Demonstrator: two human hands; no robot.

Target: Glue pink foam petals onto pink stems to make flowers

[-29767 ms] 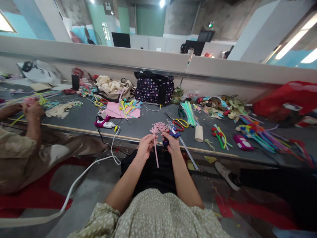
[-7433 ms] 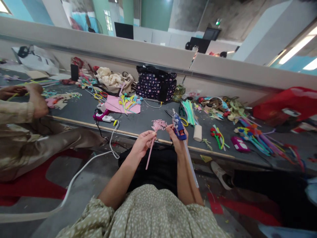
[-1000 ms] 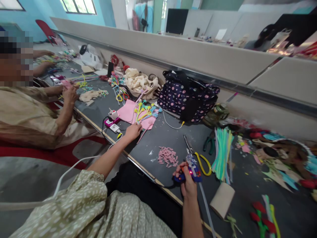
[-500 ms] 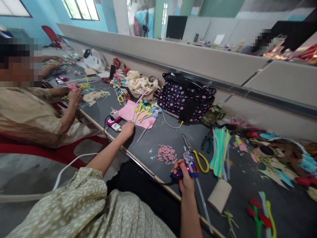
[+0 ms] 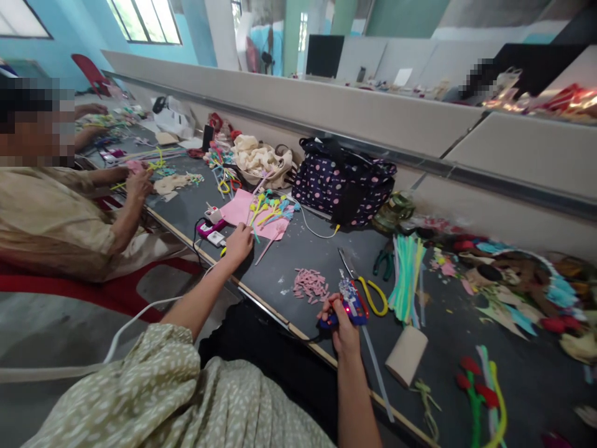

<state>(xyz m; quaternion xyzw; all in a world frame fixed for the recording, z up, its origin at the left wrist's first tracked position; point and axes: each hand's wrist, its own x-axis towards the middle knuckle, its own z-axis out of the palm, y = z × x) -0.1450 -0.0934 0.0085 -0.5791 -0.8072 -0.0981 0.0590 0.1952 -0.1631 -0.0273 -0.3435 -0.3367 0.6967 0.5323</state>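
My left hand (image 5: 239, 244) is closed at the near edge of a pink sheet (image 5: 237, 205), its fingertips around a thin pipe-cleaner flower stem. Several pipe-cleaner flowers (image 5: 270, 208) in yellow, green and blue lie on that sheet. My right hand (image 5: 344, 326) is wrapped round a blue glue gun (image 5: 357, 314) with a lit red light. Its front end is covered in whitish, shiny stuff. A long translucent glue stick (image 5: 379, 376) trails from its back. Beside the gun lies a heap of short pink pieces (image 5: 310, 286).
Yellow-handled scissors (image 5: 373, 295), green pliers (image 5: 383, 264), a pipe-cleaner bundle (image 5: 407, 280) and a cardboard tube (image 5: 407, 354) lie right. Behind stand a dotted bag (image 5: 342, 180) and a partition (image 5: 289, 99). A power strip (image 5: 212, 230) lies left. A co-worker (image 5: 56, 205) sits left.
The whole view has shifted slightly, so things on the right appear further left. Both hands stay at the same places, the right one still round the glue gun.
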